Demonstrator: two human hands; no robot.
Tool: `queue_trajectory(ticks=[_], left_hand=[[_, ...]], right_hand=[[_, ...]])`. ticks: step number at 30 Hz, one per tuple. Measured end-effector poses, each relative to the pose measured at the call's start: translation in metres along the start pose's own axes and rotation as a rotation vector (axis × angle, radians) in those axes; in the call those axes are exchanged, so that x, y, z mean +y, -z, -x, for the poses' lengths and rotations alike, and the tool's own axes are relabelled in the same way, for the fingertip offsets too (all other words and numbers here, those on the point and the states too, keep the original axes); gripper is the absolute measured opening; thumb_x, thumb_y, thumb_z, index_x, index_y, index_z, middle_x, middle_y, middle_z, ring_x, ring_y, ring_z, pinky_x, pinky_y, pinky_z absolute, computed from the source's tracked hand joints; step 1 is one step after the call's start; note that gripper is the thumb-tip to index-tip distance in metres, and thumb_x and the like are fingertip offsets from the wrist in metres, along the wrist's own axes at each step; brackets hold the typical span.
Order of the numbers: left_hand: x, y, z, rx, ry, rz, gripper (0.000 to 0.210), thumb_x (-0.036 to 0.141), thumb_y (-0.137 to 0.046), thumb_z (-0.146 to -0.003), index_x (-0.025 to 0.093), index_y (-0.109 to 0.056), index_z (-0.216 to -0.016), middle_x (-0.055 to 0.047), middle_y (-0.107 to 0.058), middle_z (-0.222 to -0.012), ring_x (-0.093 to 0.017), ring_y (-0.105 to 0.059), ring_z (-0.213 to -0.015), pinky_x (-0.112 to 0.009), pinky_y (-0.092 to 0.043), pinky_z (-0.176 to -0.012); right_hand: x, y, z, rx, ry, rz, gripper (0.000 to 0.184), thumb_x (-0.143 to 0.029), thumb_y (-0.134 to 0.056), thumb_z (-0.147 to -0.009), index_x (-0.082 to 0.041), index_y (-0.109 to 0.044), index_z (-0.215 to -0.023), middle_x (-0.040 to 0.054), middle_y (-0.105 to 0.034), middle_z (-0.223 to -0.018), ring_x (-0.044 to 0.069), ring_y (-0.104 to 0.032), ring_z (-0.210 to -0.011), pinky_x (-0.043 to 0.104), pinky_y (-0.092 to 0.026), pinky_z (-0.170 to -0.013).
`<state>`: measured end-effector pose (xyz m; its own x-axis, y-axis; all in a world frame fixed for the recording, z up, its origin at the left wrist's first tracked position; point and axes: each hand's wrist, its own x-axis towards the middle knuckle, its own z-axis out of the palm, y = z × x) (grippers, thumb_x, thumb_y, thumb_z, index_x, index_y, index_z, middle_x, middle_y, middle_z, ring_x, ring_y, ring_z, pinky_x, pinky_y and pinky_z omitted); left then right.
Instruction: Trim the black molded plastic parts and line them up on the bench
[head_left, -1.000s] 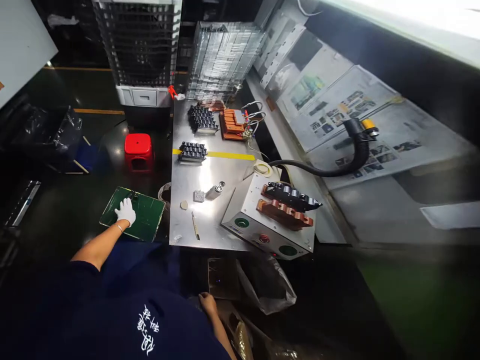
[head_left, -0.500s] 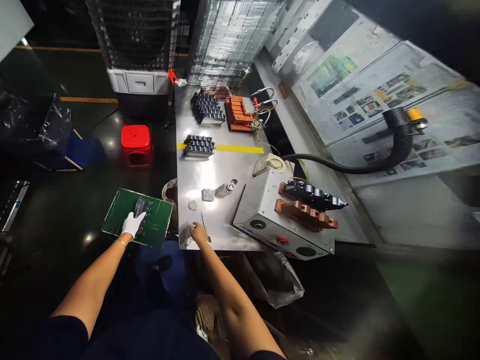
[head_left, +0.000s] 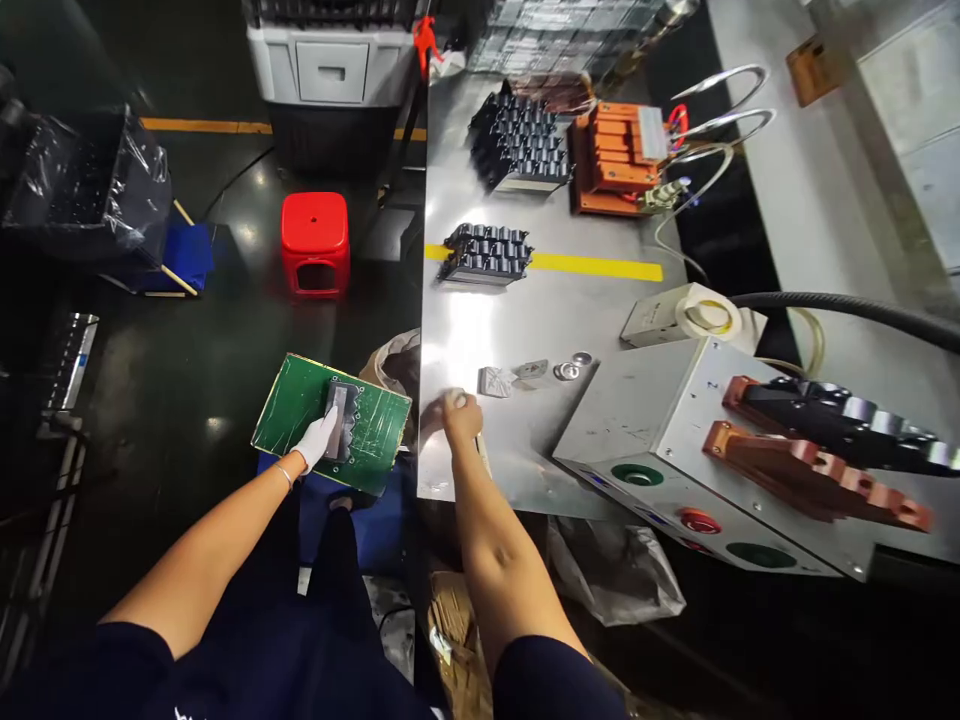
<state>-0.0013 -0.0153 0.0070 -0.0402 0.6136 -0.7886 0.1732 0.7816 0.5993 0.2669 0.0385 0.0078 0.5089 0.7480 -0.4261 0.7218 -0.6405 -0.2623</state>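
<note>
My left hand (head_left: 318, 440), in a white glove, grips the near side of a black part (head_left: 343, 420) with a scalloped edge. That part lies on a scratched green board (head_left: 384, 432) to the left of the metal table. Over the table's left edge, my bare right hand (head_left: 463, 415) is closed, with a small pale pad (head_left: 455, 397) at its fingertips. Part of a thin pale tool (head_left: 482, 456) shows beside my right wrist. A small grey block (head_left: 496, 381) and a silver can (head_left: 532, 374) lie just beyond this hand.
Stacked black scalloped parts (head_left: 487, 254) stand by a yellow tape line (head_left: 600, 267). An orange fixture (head_left: 624, 150) with hoses sits at the back. On the right is a grey control box (head_left: 645, 440) with buttons. A red stool (head_left: 315, 243) stands on the floor.
My right hand has moved forward onto the pale pad and closed on it. My left hand stays on the black part. The view has shifted, bringing the table closer.
</note>
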Motion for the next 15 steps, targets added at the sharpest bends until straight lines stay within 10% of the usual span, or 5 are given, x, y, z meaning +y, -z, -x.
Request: queue_trajectory(ticks=[8,15], left_hand=[[0.001,0.004,-0.013,-0.054,0.007,-0.039,0.07,0.07,-0.043,-0.082,0.007,-0.071,-0.098,-0.011,-0.072,-0.081,-0.02,-0.063,-0.079,-0.028,-0.049,-0.073],[-0.006,0.0,-0.016,-0.048,-0.03,-0.041,0.069,0.065,-0.032,-0.089,0.007,-0.069,-0.085,-0.005,-0.064,-0.068,-0.015,-0.056,-0.066,-0.028,-0.046,-0.067]], right_hand=[[-0.092,-0.056,0.095,-0.013,0.617,-0.028,0.036,-0.031,-0.054,-0.088,-0.022,-0.063,-0.121,0.0109,-0.054,-0.116,0.023,-0.045,-0.106,0.032,-0.038,-0.089],[-0.055,-0.086,0.173,0.13,0.627,0.074,0.025,-0.027,-0.057,-0.085,-0.022,-0.069,-0.106,0.0081,-0.055,-0.093,0.02,-0.044,-0.087,0.029,-0.037,-0.074]])
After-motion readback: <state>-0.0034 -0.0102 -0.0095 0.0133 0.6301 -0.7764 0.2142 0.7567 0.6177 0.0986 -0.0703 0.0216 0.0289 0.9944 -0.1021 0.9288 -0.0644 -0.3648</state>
